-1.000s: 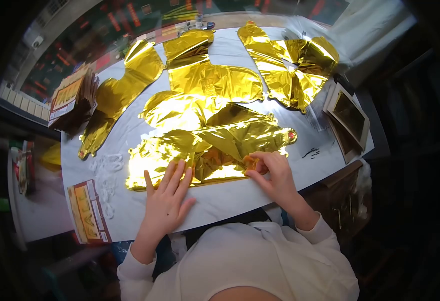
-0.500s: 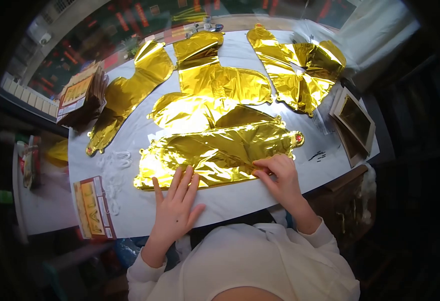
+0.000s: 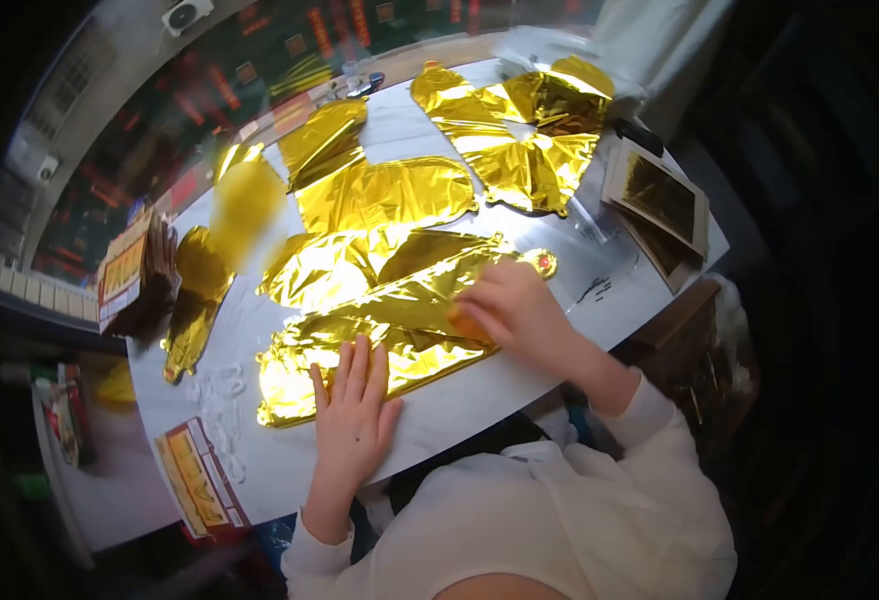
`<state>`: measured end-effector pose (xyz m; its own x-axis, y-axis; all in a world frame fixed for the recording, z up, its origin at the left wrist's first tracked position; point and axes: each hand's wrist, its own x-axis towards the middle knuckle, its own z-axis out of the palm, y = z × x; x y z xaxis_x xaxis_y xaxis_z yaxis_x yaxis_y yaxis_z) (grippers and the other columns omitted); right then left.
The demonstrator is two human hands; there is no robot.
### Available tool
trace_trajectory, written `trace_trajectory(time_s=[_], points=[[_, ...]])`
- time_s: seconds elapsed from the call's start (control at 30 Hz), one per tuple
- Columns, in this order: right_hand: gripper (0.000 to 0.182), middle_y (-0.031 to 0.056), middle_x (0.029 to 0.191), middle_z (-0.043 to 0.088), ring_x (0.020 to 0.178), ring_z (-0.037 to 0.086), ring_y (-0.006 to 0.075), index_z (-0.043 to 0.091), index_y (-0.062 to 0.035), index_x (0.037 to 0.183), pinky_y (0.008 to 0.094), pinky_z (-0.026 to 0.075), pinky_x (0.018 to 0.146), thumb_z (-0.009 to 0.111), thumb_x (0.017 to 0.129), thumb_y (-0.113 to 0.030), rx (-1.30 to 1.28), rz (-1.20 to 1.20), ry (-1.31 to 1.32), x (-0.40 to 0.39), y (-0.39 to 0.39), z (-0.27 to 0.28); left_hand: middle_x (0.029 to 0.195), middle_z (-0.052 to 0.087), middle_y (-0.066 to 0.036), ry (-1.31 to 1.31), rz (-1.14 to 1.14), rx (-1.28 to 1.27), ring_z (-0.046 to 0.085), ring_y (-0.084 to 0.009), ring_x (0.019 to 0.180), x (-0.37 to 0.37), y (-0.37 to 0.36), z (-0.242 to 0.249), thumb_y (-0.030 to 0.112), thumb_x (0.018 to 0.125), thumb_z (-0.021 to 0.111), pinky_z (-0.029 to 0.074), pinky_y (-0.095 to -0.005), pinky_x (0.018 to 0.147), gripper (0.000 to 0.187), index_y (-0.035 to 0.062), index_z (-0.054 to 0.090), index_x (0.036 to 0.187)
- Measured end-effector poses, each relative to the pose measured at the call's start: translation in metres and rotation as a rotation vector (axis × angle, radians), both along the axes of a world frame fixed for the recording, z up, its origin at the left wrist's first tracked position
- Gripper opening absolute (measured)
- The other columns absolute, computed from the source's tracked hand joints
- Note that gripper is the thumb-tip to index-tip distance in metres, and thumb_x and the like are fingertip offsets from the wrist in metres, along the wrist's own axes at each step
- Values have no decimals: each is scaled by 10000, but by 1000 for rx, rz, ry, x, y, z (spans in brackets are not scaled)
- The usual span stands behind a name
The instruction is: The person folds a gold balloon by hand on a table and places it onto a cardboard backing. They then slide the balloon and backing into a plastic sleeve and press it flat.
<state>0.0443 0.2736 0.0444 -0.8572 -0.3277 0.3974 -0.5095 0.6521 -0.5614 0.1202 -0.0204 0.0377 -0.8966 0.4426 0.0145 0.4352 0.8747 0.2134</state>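
Nearest the person, the left hand point(image 3: 351, 415) lies flat with fingers spread, pressing the near edge of the long gold foil balloon point(image 3: 389, 325) against the white worktop point(image 3: 459, 400). At two o'clock from it the right hand point(image 3: 504, 305) rests blurred on the same balloon's far end (whether its fingers pinch the foil cannot be told). Beyond, toward twelve o'clock, more foil balloons point(image 3: 389, 195) lie already flattened; this one looks only partly smoothed.
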Motion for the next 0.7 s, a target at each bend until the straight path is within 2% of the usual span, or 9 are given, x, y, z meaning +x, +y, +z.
trace_trajectory(time_s=[0.07,0.13,0.23,0.37,0.43,0.53,0.67,0.7], points=[[75,89,930,680,943,651,301,742,-83,980,429,495,821,744,922,-131,30,63,34,-33,0,2,1706,337,-176,13,-6,-19,279,-344,1596,0,1,1,363,1019,608,75,-634,1282,701,85,400,1629],[94,81,975,686,1012,656,305,736,-107,1015,448,501,876,735,929,-145,98,223,30,-64,-3,7,1707,335,-177,30,-1,-35,270,-343,1601,0,2,1,366,1020,606,66,-634,1283,705,85,395,1632],[96,63,968,704,1003,671,312,738,-123,973,433,512,857,717,898,-180,143,329,-66,-92,-14,3,1711,327,-178,14,1,-20,259,-342,1607,-1,2,-2,373,1024,598,45,-641,1282,710,85,386,1638],[107,45,975,709,1011,675,292,728,-142,965,458,494,878,728,889,-218,256,351,-202,-104,-18,5,1714,319,-186,21,-3,-17,259,-352,1605,-2,2,-5,388,1029,586,18,-647,1278,710,81,386,1637],[141,36,979,709,1025,677,274,721,-159,962,473,466,905,753,866,-258,387,368,-359,-110,-20,10,1714,317,-189,20,-6,-11,258,-355,1605,-2,3,-5,394,1030,582,11,-648,1277,709,79,386,1636],[184,27,959,722,1017,686,268,714,-171,982,464,441,930,779,850,-281,442,389,-329,-122,-20,-6,1713,315,-198,20,13,-26,257,-363,1604,-2,4,-5,399,1030,575,4,-647,1277,710,71,389,1632],[189,28,943,737,1008,697,265,710,-170,978,462,434,949,790,840,-272,448,399,-392,-122,-24,6,1739,275,-171,3,18,-17,212,-346,1624,-2,4,-5,375,1032,555,-24,-647,1275,711,66,367,1644],[221,31,951,739,987,702,269,691,-159,1001,447,464,924,801,855,-282,447,399,-433,-118,-25,19,1739,275,-170,5,22,-9,212,-348,1624,-2,4,-6,376,1031,558,-25,-653,1273,712,67,370,1643]])
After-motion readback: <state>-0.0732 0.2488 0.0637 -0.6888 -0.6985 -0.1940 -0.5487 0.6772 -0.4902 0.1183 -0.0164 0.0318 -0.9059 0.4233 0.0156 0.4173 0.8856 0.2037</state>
